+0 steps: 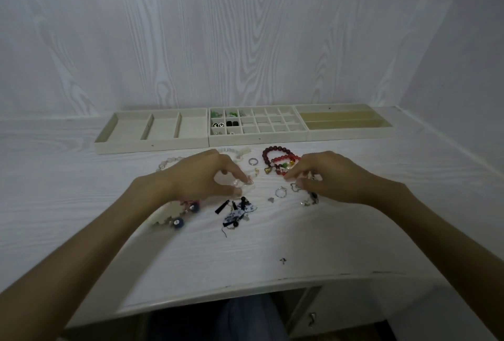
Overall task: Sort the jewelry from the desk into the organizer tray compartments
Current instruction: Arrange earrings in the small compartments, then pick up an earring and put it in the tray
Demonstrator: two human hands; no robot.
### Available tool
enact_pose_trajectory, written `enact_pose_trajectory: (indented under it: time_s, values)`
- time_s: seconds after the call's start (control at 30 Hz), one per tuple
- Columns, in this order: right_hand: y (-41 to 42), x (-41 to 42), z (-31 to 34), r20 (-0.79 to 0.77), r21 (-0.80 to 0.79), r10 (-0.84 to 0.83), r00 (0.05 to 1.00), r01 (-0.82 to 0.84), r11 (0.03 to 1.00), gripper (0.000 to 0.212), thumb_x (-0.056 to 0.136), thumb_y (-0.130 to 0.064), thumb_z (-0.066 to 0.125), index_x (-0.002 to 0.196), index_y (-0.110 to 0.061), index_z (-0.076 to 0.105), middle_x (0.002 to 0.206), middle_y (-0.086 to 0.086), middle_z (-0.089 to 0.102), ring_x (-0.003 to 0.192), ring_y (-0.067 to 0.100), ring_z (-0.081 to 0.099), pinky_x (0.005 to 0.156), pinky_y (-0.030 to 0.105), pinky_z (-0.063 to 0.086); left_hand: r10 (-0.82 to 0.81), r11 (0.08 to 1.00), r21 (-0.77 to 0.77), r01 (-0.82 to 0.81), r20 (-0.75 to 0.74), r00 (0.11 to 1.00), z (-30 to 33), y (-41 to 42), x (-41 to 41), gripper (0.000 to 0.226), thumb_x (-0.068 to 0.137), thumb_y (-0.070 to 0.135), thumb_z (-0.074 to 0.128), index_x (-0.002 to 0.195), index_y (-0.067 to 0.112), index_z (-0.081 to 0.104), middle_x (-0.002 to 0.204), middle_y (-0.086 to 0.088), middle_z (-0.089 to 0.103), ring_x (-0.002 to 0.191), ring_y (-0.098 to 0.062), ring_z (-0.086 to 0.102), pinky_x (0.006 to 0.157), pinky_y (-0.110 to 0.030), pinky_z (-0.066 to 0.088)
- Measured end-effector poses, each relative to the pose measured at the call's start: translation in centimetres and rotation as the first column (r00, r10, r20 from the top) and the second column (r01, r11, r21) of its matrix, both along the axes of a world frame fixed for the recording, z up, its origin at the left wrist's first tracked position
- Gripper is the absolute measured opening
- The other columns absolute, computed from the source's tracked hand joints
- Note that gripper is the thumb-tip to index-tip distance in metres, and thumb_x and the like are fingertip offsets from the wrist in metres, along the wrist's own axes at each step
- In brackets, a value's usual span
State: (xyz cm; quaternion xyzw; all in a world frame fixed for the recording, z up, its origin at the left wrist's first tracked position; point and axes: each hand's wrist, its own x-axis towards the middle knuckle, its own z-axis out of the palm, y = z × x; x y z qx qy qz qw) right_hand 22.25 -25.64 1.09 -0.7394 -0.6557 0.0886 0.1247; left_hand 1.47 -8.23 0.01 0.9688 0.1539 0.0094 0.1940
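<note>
Head view: the white desk runs from the back wall to a curved front edge, with bare surface between that edge and the jewelry pile. Behind the pile, three cream trays stand edge to edge along the wall. Left of the middle grid tray sits a three-bay tray, nothing showing in it; the grid tray holds small green, black and silver pieces in its leftmost cells only; right of it lies a long-slot tray with tan lining. In front of the grid tray the left hand pinches a small pale, clear piece between thumb and forefinger, just above blue-and-white earrings. A silver ring and red bead bracelets lie between the hands. The right hand curls its fingers over small items; whether it grips one, I cannot tell.
</note>
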Motion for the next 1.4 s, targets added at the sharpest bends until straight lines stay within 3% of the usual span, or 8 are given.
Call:
enact_pose_trajectory:
  time_s: [0.2, 0.37, 0.73, 0.87, 0.97, 1.03, 1.13, 1.4]
  values:
    - [-0.2, -2.3, -2.5, 0.123, 0.032, 0.062, 0.990, -0.067, 0.997, 0.036, 0.088, -0.043, 0.059, 0.123, -0.035, 0.060, 0.114, -0.011, 0.056, 0.106, 0.009, 0.044, 0.083, 0.026, 0.035, 0.006, 0.997, 0.073, -0.003, -0.034, 0.999, -0.2, -2.4, 1.2, 0.028, 0.088, 0.036, 0.063, 0.116, 0.041, 0.062, 0.117, 0.015, 0.060, 0.106, -0.005, 0.051, 0.087, -0.032, 0.047]
    - [-0.1, -3.5, -2.8, 0.125, 0.148, 0.048, 0.991, -0.067, 0.987, 0.026, 0.087, -0.046, 0.059, 0.111, -0.038, 0.068, 0.108, -0.013, 0.056, 0.103, 0.006, 0.041, 0.078, 0.025, 0.025, 0.082, 0.993, 0.090, -0.080, -0.017, 0.996, -0.3, -2.1, 1.6, 0.030, 0.087, 0.024, 0.066, 0.114, 0.037, 0.065, 0.112, 0.020, 0.062, 0.096, 0.002, 0.048, 0.079, -0.022, 0.041]
    - [-0.1, -3.8, -3.1, 0.094, 0.272, -0.017, 0.995, -0.010, 0.962, 0.016, 0.085, -0.039, 0.065, 0.096, -0.031, 0.074, 0.095, -0.010, 0.061, 0.093, 0.008, 0.044, 0.073, 0.024, 0.025, 0.241, 0.970, -0.004, -0.243, 0.137, 0.961, 0.8, -0.3, -2.2, 0.022, 0.087, 0.025, 0.066, 0.105, 0.038, 0.068, 0.109, 0.018, 0.062, 0.098, -0.005, 0.056, 0.083, -0.031, 0.047]
    - [0.4, -4.2, -1.8, -0.214, 0.327, -0.098, 0.972, 0.166, 0.930, 0.014, 0.082, -0.039, 0.068, 0.090, -0.031, 0.074, 0.077, -0.015, 0.058, 0.076, 0.002, 0.046, 0.065, 0.017, 0.033, 0.311, 0.948, -0.158, -0.277, 0.266, 0.912, 2.4, -0.4, -2.8, 0.017, 0.089, 0.020, 0.063, 0.102, 0.028, 0.071, 0.103, 0.014, 0.068, 0.092, -0.004, 0.063, 0.086, -0.034, 0.052]
    - [0.9, -5.0, -0.3, -0.721, 0.145, -0.139, 0.679, 0.344, 0.928, 0.022, 0.078, -0.041, 0.069, 0.093, -0.027, 0.074, 0.078, -0.016, 0.067, 0.075, -0.004, 0.059, 0.070, 0.011, 0.041, 0.326, 0.913, -0.345, -0.216, 0.302, 0.896, 3.3, -1.5, -2.5, 0.016, 0.088, 0.020, 0.065, 0.103, 0.024, 0.071, 0.099, 0.014, 0.070, 0.087, -0.003, 0.067, 0.083, -0.026, 0.052]
    - [1.4, -5.1, 0.2, -0.858, -0.027, -0.215, 0.466, 0.377, 0.926, 0.038, 0.077, -0.045, 0.068, 0.102, -0.017, 0.073, 0.069, -0.016, 0.059, 0.072, 0.007, 0.053, 0.069, 0.017, 0.037, 0.333, 0.884, -0.433, -0.174, 0.325, 0.885, 3.6, -2.2, -2.1, 0.017, 0.086, 0.020, 0.068, 0.103, 0.022, 0.072, 0.095, 0.011, 0.072, 0.084, 0.000, 0.068, 0.075, -0.018, 0.051]
    - [2.4, -5.5, 0.8, -0.937, -0.163, -0.252, 0.240, 0.337, 0.927, 0.027, 0.082, -0.037, 0.065, 0.097, -0.016, 0.072, 0.061, -0.010, 0.046, 0.059, 0.006, 0.038, 0.058, 0.019, 0.030, 0.350, 0.866, -0.475, -0.155, 0.357, 0.866, 4.0, -3.2, -1.3, 0.018, 0.082, 0.023, 0.072, 0.100, 0.020, 0.072, 0.086, 0.004, 0.074, 0.073, 0.002, 0.068, 0.065, -0.006, 0.047]
    - [3.0, -6.5, 0.8, -0.957, -0.239, -0.279, 0.080, 0.328, 0.914, 0.016, 0.084, -0.036, 0.065, 0.087, -0.020, 0.068, 0.060, -0.009, 0.045, 0.056, 0.006, 0.037, 0.058, 0.021, 0.029, 0.367, 0.899, -0.400, -0.178, 0.468, 0.804, 3.5, -4.3, 0.1, 0.020, 0.078, 0.034, 0.075, 0.095, 0.023, 0.073, 0.077, 0.006, 0.074, 0.073, -0.002, 0.068, 0.082, -0.037, 0.056]
